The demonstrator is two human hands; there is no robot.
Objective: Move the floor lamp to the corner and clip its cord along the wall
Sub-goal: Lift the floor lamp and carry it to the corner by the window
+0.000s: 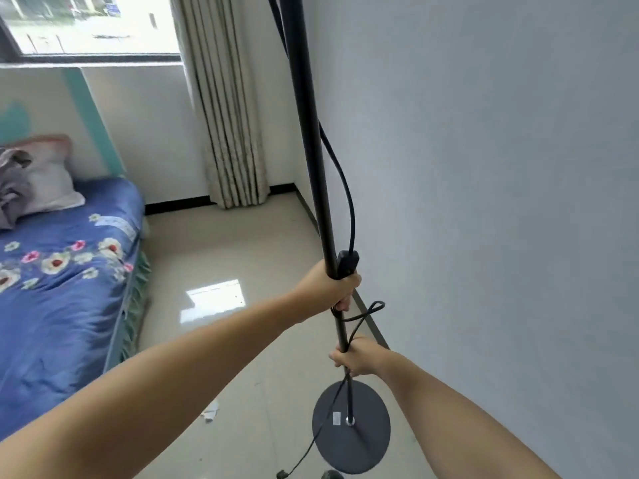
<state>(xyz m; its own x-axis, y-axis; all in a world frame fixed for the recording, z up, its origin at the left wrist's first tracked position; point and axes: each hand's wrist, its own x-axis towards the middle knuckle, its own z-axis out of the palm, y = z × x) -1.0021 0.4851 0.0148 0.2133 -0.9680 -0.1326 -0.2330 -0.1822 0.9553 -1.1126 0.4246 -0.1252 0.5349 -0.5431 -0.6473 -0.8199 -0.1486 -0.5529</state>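
Note:
The floor lamp has a thin black pole [307, 140] and a round dark base [366, 444] that sits low over the tiled floor beside the right wall. My left hand [332, 288] is closed around the pole together with the cord's inline switch [346, 264]. Lower down, my right hand [359, 356] grips the pole and the cord. The black cord [347, 198] hangs in a loop along the pole, then trails across the base to the floor at the bottom edge. The room corner [294, 186] lies ahead, next to the curtain.
A bed [58, 278] with a blue floral cover and a pillow [45, 181] fills the left side. A beige curtain [224, 115] hangs by the window [90, 25]. The pale right wall [484, 202] has a dark skirting. A scrap of paper [211, 411] lies on the floor.

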